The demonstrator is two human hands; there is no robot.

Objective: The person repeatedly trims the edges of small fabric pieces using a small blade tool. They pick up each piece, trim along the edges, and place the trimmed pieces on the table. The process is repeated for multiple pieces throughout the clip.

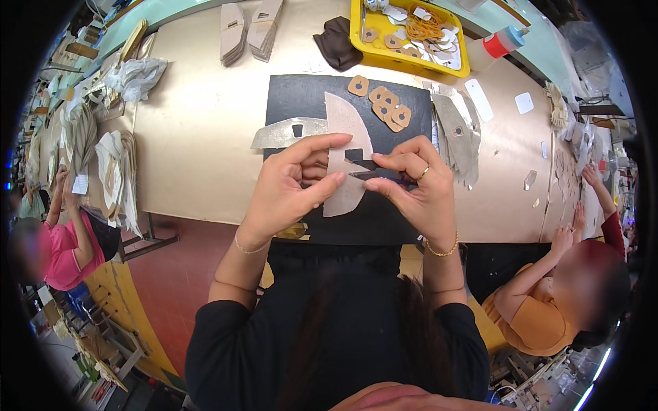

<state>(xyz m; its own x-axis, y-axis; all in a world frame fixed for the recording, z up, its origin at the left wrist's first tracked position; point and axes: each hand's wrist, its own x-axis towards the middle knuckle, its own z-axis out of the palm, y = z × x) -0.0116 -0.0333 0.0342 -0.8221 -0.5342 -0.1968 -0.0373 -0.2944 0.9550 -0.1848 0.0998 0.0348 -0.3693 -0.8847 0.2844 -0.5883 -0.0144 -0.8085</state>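
Observation:
My left hand (296,179) pinches a pale pinkish curved panel (348,123) between thumb and fingers, above a black mat (301,96). The panel has a small rectangular cut-out near its middle. In my right hand (419,179) is a dark, slim two-bladed hand tool (364,165), gripped between thumb and fingers. Its blades point left and lie at the panel, just below the cut-out; whether it is snips or tweezers I cannot tell. A grey curved panel (279,133) with a similar cut-out lies partly behind the held one. Several brown rounded pieces with holes (388,103) lie beyond my right hand.
A yellow tray (411,67) with rubber bands and small pieces stands at the back, beside a dark cloth (337,42) and a red-banded bottle (499,44). Stacked panels (233,34) lie back left; grey panels (460,133) lie right. Co-workers sit left (68,240) and right (538,308).

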